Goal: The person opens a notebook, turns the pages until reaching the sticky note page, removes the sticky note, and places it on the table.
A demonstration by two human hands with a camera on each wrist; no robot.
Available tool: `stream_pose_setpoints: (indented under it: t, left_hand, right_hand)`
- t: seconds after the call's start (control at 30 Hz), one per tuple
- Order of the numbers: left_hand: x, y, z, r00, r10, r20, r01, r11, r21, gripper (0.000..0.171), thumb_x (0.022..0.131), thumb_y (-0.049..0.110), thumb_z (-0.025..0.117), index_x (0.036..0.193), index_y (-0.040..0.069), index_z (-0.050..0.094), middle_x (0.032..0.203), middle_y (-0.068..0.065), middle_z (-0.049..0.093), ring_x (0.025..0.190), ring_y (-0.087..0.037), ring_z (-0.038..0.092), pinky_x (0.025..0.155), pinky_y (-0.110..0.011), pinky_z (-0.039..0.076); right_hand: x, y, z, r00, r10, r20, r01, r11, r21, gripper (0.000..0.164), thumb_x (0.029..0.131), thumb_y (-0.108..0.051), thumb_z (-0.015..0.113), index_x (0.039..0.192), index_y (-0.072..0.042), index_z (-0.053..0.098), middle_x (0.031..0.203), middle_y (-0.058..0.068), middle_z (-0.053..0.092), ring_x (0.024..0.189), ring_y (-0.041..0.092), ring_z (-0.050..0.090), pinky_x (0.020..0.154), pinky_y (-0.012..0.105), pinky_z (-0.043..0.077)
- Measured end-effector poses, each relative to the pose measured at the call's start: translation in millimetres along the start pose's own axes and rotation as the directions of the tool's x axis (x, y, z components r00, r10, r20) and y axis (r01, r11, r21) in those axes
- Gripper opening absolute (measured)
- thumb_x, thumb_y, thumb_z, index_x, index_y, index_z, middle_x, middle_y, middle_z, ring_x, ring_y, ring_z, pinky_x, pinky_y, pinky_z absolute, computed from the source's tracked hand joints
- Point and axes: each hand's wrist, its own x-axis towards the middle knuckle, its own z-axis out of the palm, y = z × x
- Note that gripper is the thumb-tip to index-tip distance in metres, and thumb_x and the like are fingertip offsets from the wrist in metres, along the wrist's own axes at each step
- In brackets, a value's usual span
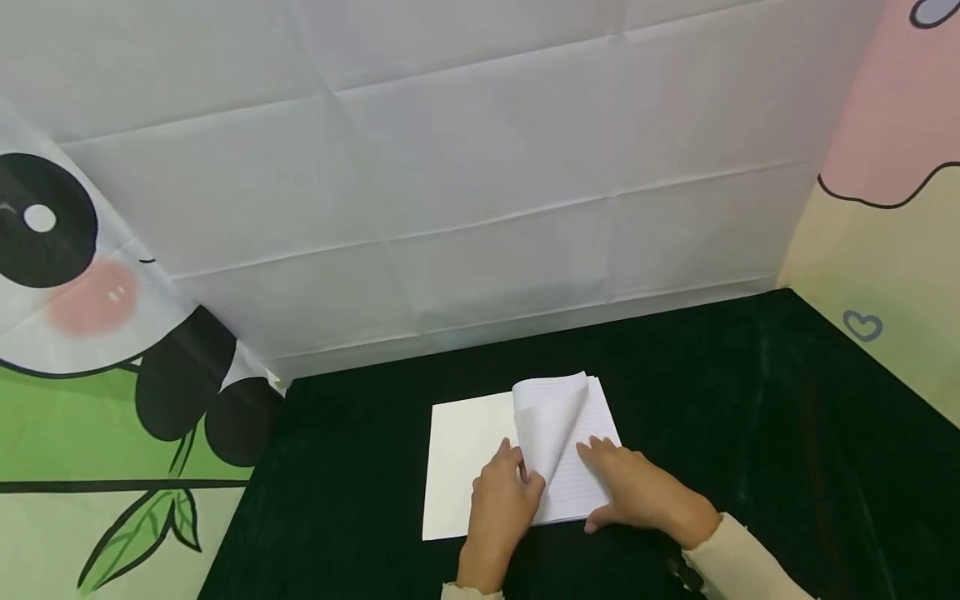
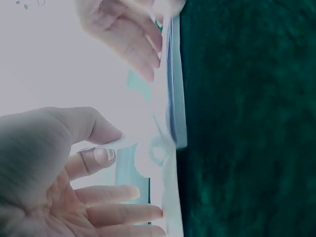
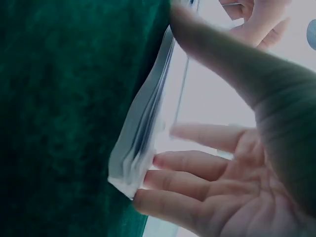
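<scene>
An open notebook (image 1: 457, 475) lies on the dark green cloth, its left side blank and its right side a stack of lined pages (image 1: 588, 475). One lined page (image 1: 546, 421) is raised and curls over toward the left. My left hand (image 1: 501, 497) pinches the near part of this page between thumb and index finger; the other fingers extend loosely in the left wrist view. My right hand (image 1: 645, 490) rests on the right-hand stack near its outer edge, fingers spread. In the right wrist view its fingertips lie along the layered page edges (image 3: 140, 133).
Dark green cloth (image 1: 337, 492) covers the table around the notebook. Behind it hangs a creased white sheet (image 1: 480, 183). Printed cartoon panels stand at the left (image 1: 82, 308) and right (image 1: 892, 275). A dark band (image 1: 684, 575) sits at the right wrist by the cream sleeve.
</scene>
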Motion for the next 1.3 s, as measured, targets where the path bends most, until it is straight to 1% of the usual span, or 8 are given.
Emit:
stream_pose_setpoints:
  t: [0.1, 0.2, 0.37, 0.63, 0.77, 0.9, 1.1, 1.3]
  left_hand:
    - [0.8, -3.7, -3.7, 0.998, -0.051, -0.030, 0.051, 0.999, 0.000, 0.009, 0.082, 0.016, 0.066, 0.079, 0.008, 0.064, 0.121, -0.020, 0.065, 0.097, -0.037, 0.068, 0.077, -0.053, 0.056]
    - [2.4, -8.7, -9.2, 0.991, -0.113, -0.073, 0.114, 0.994, 0.000, 0.011, 0.082, 0.017, 0.067, 0.075, 0.010, 0.062, 0.103, -0.013, 0.069, 0.078, -0.024, 0.067, 0.064, -0.040, 0.058]
    - [7.0, -18.6, -18.2, 0.970, -0.202, -0.137, 0.208, 0.978, 0.028, 0.018, 0.081, 0.017, 0.066, 0.069, 0.012, 0.054, 0.074, -0.005, 0.060, 0.058, -0.015, 0.051, 0.048, -0.027, 0.039]
    - [9.2, -39.9, -35.5, 0.951, -0.281, -0.132, 0.289, 0.956, 0.049, 0.027, 0.081, 0.014, 0.064, 0.101, 0.008, 0.048, 0.058, -0.005, 0.052, 0.046, -0.017, 0.047, 0.043, -0.027, 0.034]
    - [8.9, -48.6, -44.1, 0.951, -0.306, -0.047, 0.308, 0.951, 0.040, 0.049, 0.081, 0.012, 0.064, 0.123, 0.017, 0.039, 0.067, -0.008, 0.058, 0.046, -0.017, 0.046, 0.044, -0.027, 0.034]
    - [7.7, -56.3, -49.1, 0.939, -0.341, 0.042, 0.337, 0.939, 0.073, 0.063, 0.082, 0.014, 0.065, 0.137, 0.025, 0.037, 0.103, -0.019, 0.068, 0.055, -0.020, 0.053, 0.051, -0.032, 0.039]
    - [1.5, -66.1, -58.0, 0.911, -0.383, 0.151, 0.358, 0.919, 0.166, 0.059, 0.081, 0.017, 0.068, 0.136, 0.024, 0.048, 0.133, -0.022, 0.056, 0.080, -0.029, 0.059, 0.069, -0.050, 0.046]
    - [-3.9, -74.9, -65.3, 0.882, -0.411, 0.229, 0.368, 0.906, 0.210, 0.054, 0.081, 0.021, 0.071, 0.132, 0.025, 0.056, 0.137, -0.022, 0.052, 0.086, -0.029, 0.057, 0.070, -0.048, 0.044]
  right_hand:
    - [-2.8, -1.2, -0.1, 0.998, -0.006, 0.059, 0.007, 1.000, -0.022, 0.090, 0.061, -0.035, 0.087, 0.137, -0.008, 0.048, 0.148, 0.022, 0.040, 0.137, 0.042, 0.037, 0.106, 0.060, 0.034]
    - [-4.0, -1.2, -0.1, 0.998, -0.015, 0.069, 0.017, 0.999, -0.030, 0.088, 0.062, -0.035, 0.087, 0.137, -0.009, 0.049, 0.148, 0.022, 0.039, 0.138, 0.042, 0.037, 0.107, 0.060, 0.034]
    - [-2.1, -1.9, -1.3, 0.997, -0.008, 0.073, 0.011, 0.999, -0.036, 0.087, 0.063, -0.035, 0.086, 0.138, -0.010, 0.048, 0.149, 0.021, 0.039, 0.138, 0.041, 0.035, 0.107, 0.060, 0.034]
    - [-0.9, -0.2, -3.9, 0.996, 0.005, 0.087, 0.000, 0.998, -0.062, 0.081, 0.067, -0.033, 0.084, 0.136, -0.009, 0.051, 0.148, 0.019, 0.041, 0.138, 0.039, 0.037, 0.109, 0.058, 0.032]
    - [-1.0, 0.8, -6.5, 0.997, 0.003, 0.083, 0.002, 0.998, -0.066, 0.080, 0.066, -0.032, 0.084, 0.136, -0.010, 0.051, 0.148, 0.018, 0.042, 0.138, 0.038, 0.038, 0.109, 0.057, 0.033]
    - [-2.3, 2.8, -8.3, 0.995, 0.004, 0.098, 0.002, 0.998, -0.055, 0.082, 0.065, -0.031, 0.086, 0.135, -0.009, 0.051, 0.147, 0.017, 0.043, 0.137, 0.038, 0.040, 0.109, 0.057, 0.034]
    - [-2.8, 7.6, -8.9, 0.994, -0.006, 0.107, 0.009, 0.999, -0.032, 0.081, 0.064, -0.031, 0.086, 0.135, -0.011, 0.052, 0.147, 0.014, 0.045, 0.136, 0.036, 0.042, 0.108, 0.056, 0.035]
    - [-0.9, 10.0, -12.4, 0.995, -0.047, 0.083, 0.050, 0.998, -0.033, 0.084, 0.064, -0.028, 0.086, 0.137, -0.011, 0.049, 0.146, 0.014, 0.046, 0.133, 0.035, 0.045, 0.106, 0.054, 0.038]
